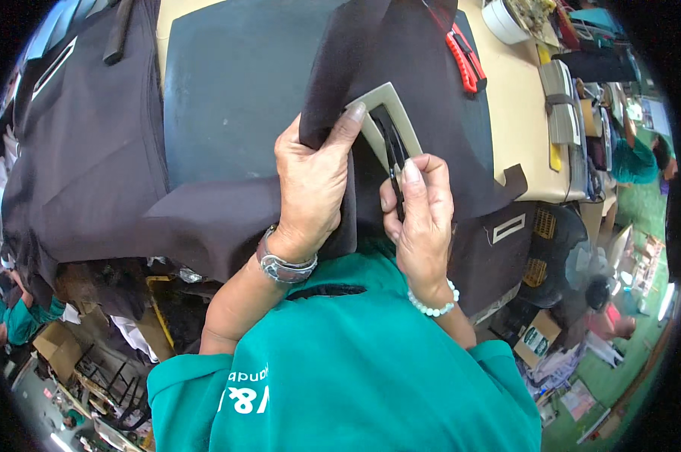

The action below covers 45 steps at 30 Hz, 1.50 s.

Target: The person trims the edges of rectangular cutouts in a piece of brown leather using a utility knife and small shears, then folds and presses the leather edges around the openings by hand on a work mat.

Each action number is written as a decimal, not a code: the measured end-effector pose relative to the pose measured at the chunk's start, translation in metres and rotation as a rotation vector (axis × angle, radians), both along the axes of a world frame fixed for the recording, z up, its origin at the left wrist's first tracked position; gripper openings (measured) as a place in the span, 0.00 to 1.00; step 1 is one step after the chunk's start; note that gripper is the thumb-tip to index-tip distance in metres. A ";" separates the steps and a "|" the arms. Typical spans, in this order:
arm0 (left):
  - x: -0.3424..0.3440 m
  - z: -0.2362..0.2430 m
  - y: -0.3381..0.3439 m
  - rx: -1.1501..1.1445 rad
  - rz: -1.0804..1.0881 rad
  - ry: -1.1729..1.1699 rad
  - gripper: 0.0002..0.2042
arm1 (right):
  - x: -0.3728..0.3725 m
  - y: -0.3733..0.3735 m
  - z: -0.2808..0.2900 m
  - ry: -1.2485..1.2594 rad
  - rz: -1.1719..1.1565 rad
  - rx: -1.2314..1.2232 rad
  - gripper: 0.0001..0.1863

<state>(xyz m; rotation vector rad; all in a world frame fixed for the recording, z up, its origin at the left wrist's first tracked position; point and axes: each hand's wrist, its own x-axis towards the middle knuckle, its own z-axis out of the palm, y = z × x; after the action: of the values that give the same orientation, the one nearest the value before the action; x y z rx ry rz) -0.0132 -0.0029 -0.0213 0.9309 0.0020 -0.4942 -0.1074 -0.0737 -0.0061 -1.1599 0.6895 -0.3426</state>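
My left hand (pixel 316 177) is closed on a dark brown fabric panel (pixel 423 113), its thumb pressing the corner of a beige rectangular frame (pixel 410 128) with a long slot. Through that slot shows a slim, glossy black piece (pixel 389 139); whether it is a tool or a strip of material, I cannot tell. My right hand (pixel 422 207) pinches the near end of this black piece between thumb and fingers, close to the frame's lower end. Part of the fabric hangs over the table's front edge.
A dark cutting mat (pixel 235 98) lies on the table, with a red utility knife (pixel 467 60) at its right. Stacked dark panels (pixel 92 135) cover the left side, a hammer-like handle (pixel 119 34) on top. A white bucket (pixel 504 21) stands far right. Other people work farther off.
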 end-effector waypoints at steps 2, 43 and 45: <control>-0.003 -0.001 0.000 0.045 0.001 0.011 0.06 | 0.001 0.000 -0.001 -0.027 -0.031 0.005 0.09; 0.007 0.009 0.004 0.096 -0.314 -0.069 0.08 | 0.022 -0.081 0.053 -0.298 0.568 -1.861 0.18; 0.008 0.005 0.005 0.088 -0.318 -0.058 0.08 | 0.027 -0.082 0.049 -0.371 0.555 -1.895 0.15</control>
<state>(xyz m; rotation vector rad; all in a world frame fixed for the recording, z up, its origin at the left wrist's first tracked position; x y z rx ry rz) -0.0053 0.0016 -0.0164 1.0371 -0.1801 -0.7657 -0.0806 -0.1558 0.0429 -2.8449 -0.5992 -0.7262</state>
